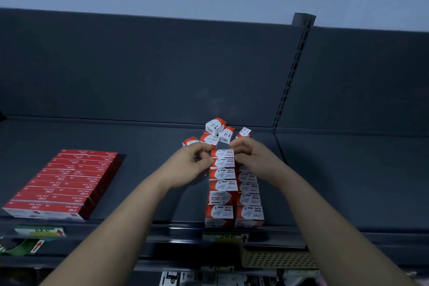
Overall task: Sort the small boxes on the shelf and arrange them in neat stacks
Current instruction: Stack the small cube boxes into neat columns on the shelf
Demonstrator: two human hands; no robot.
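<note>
Two paper-clip boxes [222,162] pinched between left hand [191,161], right hand [254,158], right row [249,199] partly hidden

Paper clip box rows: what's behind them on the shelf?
A loose jumble of boxes, some tilted, before the back panel. The left hand and right hand pinch the far end of the rows, hiding any gap between.

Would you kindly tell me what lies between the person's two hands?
In the head view, the two farthest paper clip boxes of the left row lie between the left hand and the right hand.
</note>
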